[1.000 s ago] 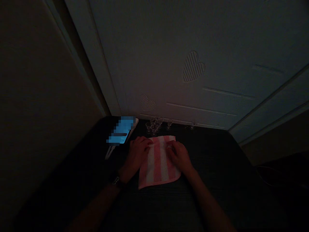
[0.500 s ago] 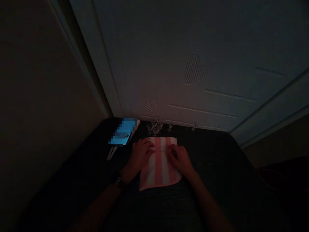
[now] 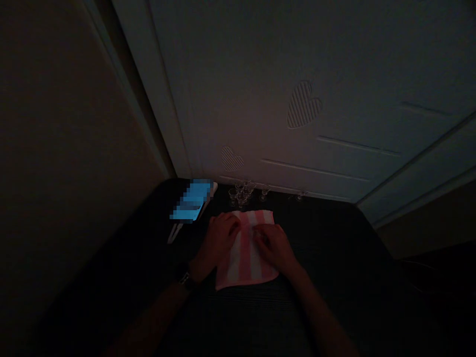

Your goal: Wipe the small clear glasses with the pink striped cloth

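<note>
A pink-and-white striped cloth [image 3: 244, 267] lies spread on the dark table. My left hand [image 3: 222, 237] rests over its left side, fingers bent and slightly apart from the thumb, with nothing visible in them. On the right side of the cloth, my right hand [image 3: 274, 243] has its fingers curled toward the thumb. A faint, clear shape shows at those fingertips, too dim to name. Just beyond the cloth stands a cluster of small clear stemmed glasses [image 3: 241, 194]. A single small glass [image 3: 264, 193] stands a little right of them.
A phone with a lit, blurred screen [image 3: 191, 201] leans on a pale stand [image 3: 174, 233] at the back left of the dark table [image 3: 334, 248]. Another small clear glass [image 3: 300, 196] is near the back right edge. A pale panel with raised hearts [image 3: 303, 105] rises behind.
My left fingers have curled in more, and my right fingertips have shifted slightly over the cloth. The view has moved a little. The cloth and glasses stay in place.
</note>
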`<state>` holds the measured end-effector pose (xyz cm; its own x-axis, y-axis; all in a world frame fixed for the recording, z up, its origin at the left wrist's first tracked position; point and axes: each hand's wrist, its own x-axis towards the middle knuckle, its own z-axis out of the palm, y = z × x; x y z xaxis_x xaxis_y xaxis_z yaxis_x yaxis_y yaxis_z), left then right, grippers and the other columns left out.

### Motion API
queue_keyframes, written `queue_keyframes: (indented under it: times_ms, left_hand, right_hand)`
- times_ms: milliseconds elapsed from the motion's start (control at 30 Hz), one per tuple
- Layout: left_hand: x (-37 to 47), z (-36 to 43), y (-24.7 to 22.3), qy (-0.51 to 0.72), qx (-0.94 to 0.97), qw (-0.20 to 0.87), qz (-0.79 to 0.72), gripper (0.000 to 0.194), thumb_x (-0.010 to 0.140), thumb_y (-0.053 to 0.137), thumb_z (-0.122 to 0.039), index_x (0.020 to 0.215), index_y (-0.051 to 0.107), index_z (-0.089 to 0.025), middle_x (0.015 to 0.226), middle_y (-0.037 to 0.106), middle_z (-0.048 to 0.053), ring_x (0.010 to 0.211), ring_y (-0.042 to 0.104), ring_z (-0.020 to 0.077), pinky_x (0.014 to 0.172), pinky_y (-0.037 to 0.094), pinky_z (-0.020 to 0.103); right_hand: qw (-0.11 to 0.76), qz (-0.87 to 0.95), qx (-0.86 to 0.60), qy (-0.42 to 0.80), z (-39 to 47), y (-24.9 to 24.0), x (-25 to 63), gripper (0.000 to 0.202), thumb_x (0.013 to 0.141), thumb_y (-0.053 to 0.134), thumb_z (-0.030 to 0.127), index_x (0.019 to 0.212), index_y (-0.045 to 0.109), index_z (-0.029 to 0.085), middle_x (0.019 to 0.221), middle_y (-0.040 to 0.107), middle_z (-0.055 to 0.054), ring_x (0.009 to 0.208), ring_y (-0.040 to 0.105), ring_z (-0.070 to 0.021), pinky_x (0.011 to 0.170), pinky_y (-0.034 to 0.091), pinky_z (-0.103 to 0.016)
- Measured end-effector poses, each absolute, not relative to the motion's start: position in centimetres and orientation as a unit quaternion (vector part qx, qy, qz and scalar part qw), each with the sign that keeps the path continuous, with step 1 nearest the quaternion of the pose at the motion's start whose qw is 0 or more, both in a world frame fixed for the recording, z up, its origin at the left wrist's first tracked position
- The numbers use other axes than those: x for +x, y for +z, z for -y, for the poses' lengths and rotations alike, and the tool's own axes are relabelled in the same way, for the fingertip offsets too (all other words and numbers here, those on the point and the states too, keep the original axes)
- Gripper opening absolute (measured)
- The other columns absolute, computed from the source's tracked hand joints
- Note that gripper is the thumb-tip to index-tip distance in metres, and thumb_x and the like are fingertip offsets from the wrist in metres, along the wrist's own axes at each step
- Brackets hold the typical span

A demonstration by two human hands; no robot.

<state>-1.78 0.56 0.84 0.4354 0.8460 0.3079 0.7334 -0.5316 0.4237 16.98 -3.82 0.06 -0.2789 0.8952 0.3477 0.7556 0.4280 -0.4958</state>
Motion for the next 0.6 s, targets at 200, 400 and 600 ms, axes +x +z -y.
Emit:
queue_keyframes:
  times_ms: [200,400,600]
  left_hand:
    - [-1.22,0.03,1.23,0.27,0.84,0.15,-0.447,0.014,0.087,0.043,-0.022,0.087,0.057,-0.021,0.092,0.064,0.001,0.088,0.055,0.0183,0.08,0.036,0.035]
    - [-1.05,0.18,1.35,0.292,0.837,0.189,-0.422,0.02,0.088,0.042,-0.027,0.105,0.052,-0.024,0.103,0.064,0.0,0.095,0.056,0.0172,0.086,0.038,0.033]
    - [-1.13,0.3,1.29,0.281,0.849,0.186,-0.407,0.027,0.087,0.045,-0.023,0.113,0.049,-0.024,0.108,0.062,0.0,0.098,0.054,0.017,0.088,0.039,0.031]
  right_hand:
    - [0.292,0.796,-0.517,0.118,4.13,0.33,16.57,0.017,0.082,0.051,0.021,0.098,0.052,0.018,0.088,0.06,-0.004,0.083,0.053,-0.018,0.078,0.037,-0.031]
    - [0.286,0.799,-0.513,0.131,4.33,0.36,16.4,0.01,0.083,0.052,0.024,0.092,0.051,0.019,0.082,0.058,-0.003,0.08,0.052,-0.0175,0.076,0.038,-0.03]
    - [0.289,0.798,-0.511,0.133,4.15,0.08,16.24,0.004,0.084,0.049,0.022,0.086,0.05,0.019,0.083,0.058,-0.003,0.079,0.052,-0.0168,0.075,0.037,-0.029]
